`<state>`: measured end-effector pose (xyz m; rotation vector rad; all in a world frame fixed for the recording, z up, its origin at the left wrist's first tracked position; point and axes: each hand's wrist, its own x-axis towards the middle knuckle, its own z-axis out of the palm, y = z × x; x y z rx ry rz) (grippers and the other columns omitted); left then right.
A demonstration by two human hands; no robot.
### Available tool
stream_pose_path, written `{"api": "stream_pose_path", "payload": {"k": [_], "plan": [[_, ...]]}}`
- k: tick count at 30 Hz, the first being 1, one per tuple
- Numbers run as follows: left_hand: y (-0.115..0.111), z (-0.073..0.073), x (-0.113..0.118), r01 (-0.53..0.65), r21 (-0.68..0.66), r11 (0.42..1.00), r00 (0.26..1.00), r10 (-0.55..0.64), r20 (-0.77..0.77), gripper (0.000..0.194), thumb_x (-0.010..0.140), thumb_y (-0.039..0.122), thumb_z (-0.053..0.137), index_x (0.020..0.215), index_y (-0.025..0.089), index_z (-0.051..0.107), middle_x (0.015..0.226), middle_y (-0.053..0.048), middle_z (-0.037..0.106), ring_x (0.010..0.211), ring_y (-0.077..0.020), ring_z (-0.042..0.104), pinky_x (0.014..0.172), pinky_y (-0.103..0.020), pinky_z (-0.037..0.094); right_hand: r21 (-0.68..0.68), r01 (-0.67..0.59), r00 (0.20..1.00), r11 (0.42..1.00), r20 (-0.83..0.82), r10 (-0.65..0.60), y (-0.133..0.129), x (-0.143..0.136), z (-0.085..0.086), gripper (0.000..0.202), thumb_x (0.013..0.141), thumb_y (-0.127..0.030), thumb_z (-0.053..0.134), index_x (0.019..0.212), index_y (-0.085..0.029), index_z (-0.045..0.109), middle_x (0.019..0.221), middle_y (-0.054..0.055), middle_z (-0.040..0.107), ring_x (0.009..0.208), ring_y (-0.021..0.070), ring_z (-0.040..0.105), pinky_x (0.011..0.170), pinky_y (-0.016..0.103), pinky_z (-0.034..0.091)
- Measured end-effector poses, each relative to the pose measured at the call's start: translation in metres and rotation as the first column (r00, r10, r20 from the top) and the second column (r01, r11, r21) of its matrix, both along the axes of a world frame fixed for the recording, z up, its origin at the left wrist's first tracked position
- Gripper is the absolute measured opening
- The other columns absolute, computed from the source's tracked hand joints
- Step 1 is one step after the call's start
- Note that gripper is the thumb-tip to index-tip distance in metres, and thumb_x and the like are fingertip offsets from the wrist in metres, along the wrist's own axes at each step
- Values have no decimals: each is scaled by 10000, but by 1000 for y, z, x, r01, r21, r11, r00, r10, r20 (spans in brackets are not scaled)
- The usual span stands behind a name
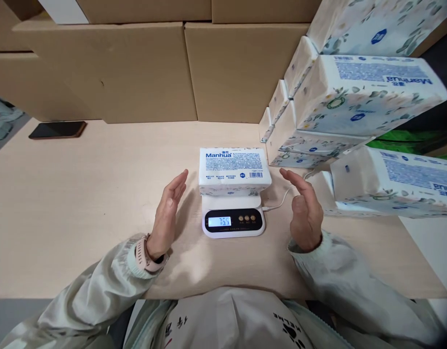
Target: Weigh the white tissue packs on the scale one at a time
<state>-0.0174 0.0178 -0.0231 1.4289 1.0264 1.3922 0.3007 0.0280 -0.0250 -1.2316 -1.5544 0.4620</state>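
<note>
A tissue pack printed "Manhua" lies flat on a white digital scale at the middle of the table. The scale's lit display appears to read 76.5. To the left of the pack, my left hand is held upright with its fingers straight, touching nothing. On the other side, my right hand has its fingers stretched toward the pack, apart from it. Between that hand and the scale runs a white cable, plugged into the scale's right side.
Stacked tissue packs rise at the right, and more packs lie nearer on the table's right side. Cardboard boxes form a wall along the back. A dark phone rests at the far left of the wooden table.
</note>
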Motion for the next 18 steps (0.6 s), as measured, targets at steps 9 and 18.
{"api": "stream_pose_path", "payload": {"k": [9,18], "plan": [[0,2,0,4,-21,1000,1000,-4,7,496,1148,570,387,1545,362,601,1670,-33,512,1612,-272,404,1366,-548,298,-14,2,1000,1000,25,-1,-1,0,3,492,1080,-477,442,1503,-320,640,1509,78,692,1457,341,605,1255,608,446],[4,3,-1,-24,-29,999,999,25,33,488,1124,593,447,1494,346,648,1634,-46,556,1584,-283,449,1335,-553,354,-46,-29,996,998,-86,25,-3,-5,9,466,1090,-490,476,1459,-308,694,1477,57,721,1417,308,642,1257,578,461]]}}
